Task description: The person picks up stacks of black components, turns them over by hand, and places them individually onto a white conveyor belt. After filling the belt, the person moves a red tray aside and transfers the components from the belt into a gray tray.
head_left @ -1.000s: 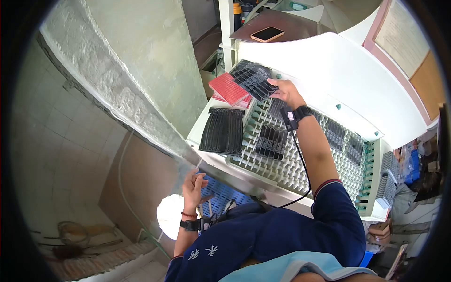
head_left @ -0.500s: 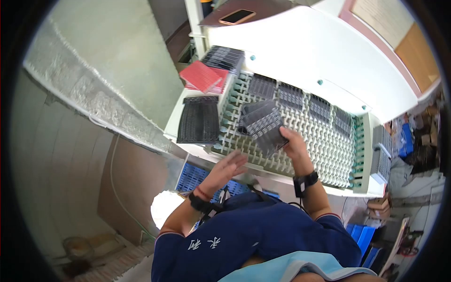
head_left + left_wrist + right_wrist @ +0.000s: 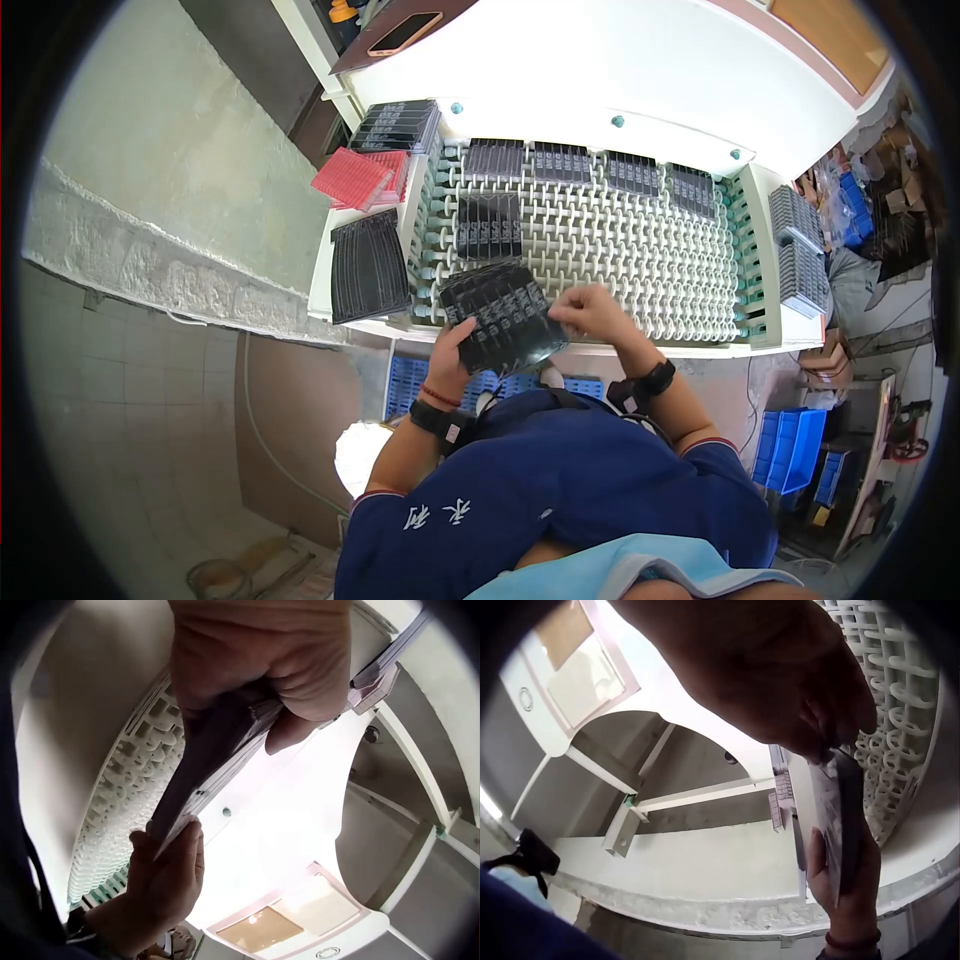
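A stack of black sheets with pale printed marks (image 3: 500,318) is held in front of the body at the roller bed's near edge. The left hand (image 3: 450,360) grips its left side, thumb on top; in the left wrist view that hand (image 3: 262,660) wraps the stack's edge (image 3: 206,769). At the opposite edge, the right hand (image 3: 595,315) pinches the stack between thumb and fingers, and the right wrist view shows this hand (image 3: 780,682) at the top of the stack (image 3: 840,817). Just beyond, one black printed piece (image 3: 489,226) lies on the white roller bed (image 3: 620,265).
Several black pieces (image 3: 562,163) lie along the bed's far side. On the left ledge are a dark stack (image 3: 370,266), red sheets (image 3: 350,178) and another black stack (image 3: 396,127). Grey stacks (image 3: 798,250) stand on the right ledge. A phone (image 3: 405,34) lies at the back.
The right hand brought the black stack from the back-left ledge toward the body. The left hand rose from low down and took hold of the stack. The head view shifted.
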Demonstrator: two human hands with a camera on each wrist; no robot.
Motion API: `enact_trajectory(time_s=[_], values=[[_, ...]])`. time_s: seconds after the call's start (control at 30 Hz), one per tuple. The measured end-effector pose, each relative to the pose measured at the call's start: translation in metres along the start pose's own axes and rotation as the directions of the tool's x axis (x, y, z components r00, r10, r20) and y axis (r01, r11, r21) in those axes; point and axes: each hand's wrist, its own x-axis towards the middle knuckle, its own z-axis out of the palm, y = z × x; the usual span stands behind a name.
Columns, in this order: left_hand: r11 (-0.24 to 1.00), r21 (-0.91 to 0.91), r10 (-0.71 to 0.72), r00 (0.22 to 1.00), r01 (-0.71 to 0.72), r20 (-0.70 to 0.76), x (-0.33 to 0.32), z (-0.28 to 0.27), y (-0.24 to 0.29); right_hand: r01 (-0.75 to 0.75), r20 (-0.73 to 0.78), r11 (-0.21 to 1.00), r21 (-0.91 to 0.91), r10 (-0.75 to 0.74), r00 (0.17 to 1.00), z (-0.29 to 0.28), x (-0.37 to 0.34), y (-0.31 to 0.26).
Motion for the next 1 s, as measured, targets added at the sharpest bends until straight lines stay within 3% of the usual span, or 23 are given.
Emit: enact_trajectory(time_s=[0.03, 0.13, 0.17, 0.2, 0.27, 0.3, 0.4, 0.43, 0.5, 0.57, 0.67, 0.73, 0.77, 0.83, 0.87, 0.93, 1.0], values=[[0.997, -0.062, -0.037, 0.999, 0.039, 0.023, -0.006, 0.0, 0.006, 0.014, -0.053, 0.999, -0.05, -0.016, 0.998, -0.008, 0.002, -0.004], [0.995, -0.088, 0.056, 0.99, -0.045, 0.126, -0.02, -0.006, 0.016, 0.035, -0.292, 0.987, 0.154, 0.012, 0.956, -0.044, 0.033, 0.014], [0.994, -0.063, 0.091, 0.992, -0.086, 0.083, -0.025, -0.008, 0.016, 0.042, -0.354, 0.981, 0.187, 0.028, 0.935, -0.058, 0.045, 0.023], [0.996, -0.028, 0.086, 0.994, -0.085, 0.062, -0.028, -0.012, 0.017, 0.042, -0.438, 0.997, -0.059, -0.063, 0.897, -0.068, 0.058, 0.036], [0.996, 0.04, 0.08, 0.997, -0.08, 0.021, -0.032, -0.02, 0.017, -0.028, -0.518, 0.853, -0.522, -0.29, 0.805, -0.083, 0.076, 0.057], [0.995, 0.059, 0.08, 0.997, -0.079, -0.004, -0.033, -0.018, 0.017, -0.082, -0.537, 0.808, -0.583, -0.308, 0.785, -0.082, 0.074, 0.057], [0.972, 0.207, 0.148, 0.975, -0.112, -0.166, -0.035, 0.007, 0.014, -0.091, -0.594, 0.858, -0.505, -0.269, 0.758, -0.058, 0.053, 0.025], [0.97, 0.22, 0.14, 0.976, -0.101, -0.168, -0.032, 0.005, 0.012, 0.035, -0.504, 0.918, -0.395, -0.248, 0.827, -0.046, 0.043, 0.013], [0.965, 0.252, 0.116, 0.98, -0.072, -0.163, -0.019, -0.001, 0.008, 0.046, -0.16, 0.999, 0.022, -0.042, 0.986, -0.015, 0.026, 0.004], [0.969, 0.237, 0.103, 0.985, -0.068, -0.139, -0.006, -0.004, 0.003, 0.005, 0.093, 0.999, 0.048, -0.01, 0.996, 0.013, 0.013, 0.013], [0.995, 0.088, 0.056, 0.998, -0.053, -0.04, 0.006, -0.008, -0.001, 0.07, -0.105, 0.979, 0.19, -0.051, 0.993, -0.009, 0.007, 0.018], [0.999, 0.0, 0.035, 0.999, -0.035, 0.034, 0.003, -0.003, 0.001, 0.041, -0.346, 0.983, 0.179, 0.024, 0.938, -0.053, 0.006, 0.025], [0.999, -0.02, 0.037, 0.997, -0.036, 0.07, -0.001, 0.01, 0.004, 0.075, -0.391, 0.968, 0.24, 0.026, 0.92, -0.084, 0.006, 0.037], [0.999, -0.024, 0.042, 0.997, -0.04, 0.071, -0.003, 0.014, 0.004, 0.143, -0.605, 0.979, 0.145, -0.027, 0.796, -0.133, 0.007, 0.05], [0.999, 0.012, 0.037, 0.997, -0.038, 0.062, -0.002, 0.013, 0.003, 0.104, -0.649, 0.993, 0.055, -0.043, 0.759, -0.16, 0.014, 0.069], [0.996, 0.088, 0.029, 0.999, -0.033, 0.041, -0.002, 0.011, 0.001, -0.146, -0.706, 0.95, -0.277, -0.098, 0.701, -0.182, 0.02, 0.073], [0.989, 0.138, 0.044, 0.999, -0.044, 0.005, 0.001, 0.009, -0.005, -0.259, -0.732, 0.777, -0.573, -0.344, 0.588, -0.176, 0.019, 0.082]])
